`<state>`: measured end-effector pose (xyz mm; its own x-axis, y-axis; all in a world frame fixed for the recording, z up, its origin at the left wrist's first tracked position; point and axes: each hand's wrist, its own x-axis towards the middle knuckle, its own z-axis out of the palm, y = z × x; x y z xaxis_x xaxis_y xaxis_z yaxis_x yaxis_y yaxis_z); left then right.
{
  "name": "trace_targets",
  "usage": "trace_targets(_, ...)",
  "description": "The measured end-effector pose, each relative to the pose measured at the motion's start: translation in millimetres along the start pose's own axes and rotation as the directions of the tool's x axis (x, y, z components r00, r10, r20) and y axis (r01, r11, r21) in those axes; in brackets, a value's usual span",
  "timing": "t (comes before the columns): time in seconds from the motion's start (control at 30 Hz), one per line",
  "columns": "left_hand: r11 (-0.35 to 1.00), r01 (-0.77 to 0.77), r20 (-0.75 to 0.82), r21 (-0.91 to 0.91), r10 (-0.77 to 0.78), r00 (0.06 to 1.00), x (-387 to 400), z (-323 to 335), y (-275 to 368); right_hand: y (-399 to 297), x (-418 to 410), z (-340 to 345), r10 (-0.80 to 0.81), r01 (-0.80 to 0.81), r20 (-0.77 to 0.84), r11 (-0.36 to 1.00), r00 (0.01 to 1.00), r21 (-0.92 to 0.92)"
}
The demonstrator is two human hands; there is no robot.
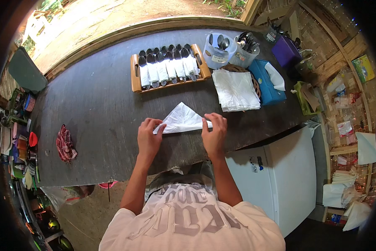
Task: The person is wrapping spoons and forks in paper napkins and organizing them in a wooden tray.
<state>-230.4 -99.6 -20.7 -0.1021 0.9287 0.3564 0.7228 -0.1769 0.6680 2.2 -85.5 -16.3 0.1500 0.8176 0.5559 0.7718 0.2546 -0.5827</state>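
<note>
A white paper napkin (183, 118), folded to a triangle with its point away from me, lies on the dark wooden table (103, 125). My left hand (150, 135) pinches its left corner between thumb and fingers. At the right corner is my right hand (214, 133), its thumb on the paper and its fingers raised and apart; whether it grips the corner is unclear. Beyond the napkin, a wooden caddy (135, 73) holds several napkin-wrapped sets of forks and spoons (163, 67). A stack of white napkins (236, 91) rests partly on a brown woven holder (255, 84) to the right.
Plastic tubs of spoons (219, 55) and cutlery (246, 51) stand at the back right, near a blue tissue box (265, 83) and a purple container (285, 51). A red checked cloth (65, 144) lies at left. A white appliance (279, 175) stands below the table's right edge.
</note>
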Motion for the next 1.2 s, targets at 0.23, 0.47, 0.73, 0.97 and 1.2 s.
trace_targets(0.23, 0.988, -0.153, 0.069, -0.005, 0.153, 0.986, -5, 25, 19, -18, -30, 19, -0.092, 0.084, 0.152, 0.994, 0.984, 0.063)
trace_targets(0.47, 0.987, -0.124, 0.08, 0.105, 0.116, 0.99, -3, 35, 12, -13, -26, 25, -0.017, 0.015, 0.269, 1.0, 0.963, 0.008)
trace_targets(0.73, 0.99, -0.118, 0.069, 0.079, 0.113, 0.991, -8, 28, 19, -12, -18, 16, -0.049, 0.065, 0.277, 0.997, 0.96, -0.05)
trace_targets(0.97, 0.95, -0.24, 0.344, 0.2, 0.162, 0.925, -26, 39, 7, 7, -44, 19, -0.077, 0.149, 0.469, 0.982, 0.88, -0.117)
trace_targets(1.2, 0.954, -0.158, 0.342, 0.256, 0.063, 0.937, -26, 39, 13, 2, -37, 15, 0.05, 0.033, 0.446, 0.984, 0.894, -0.177)
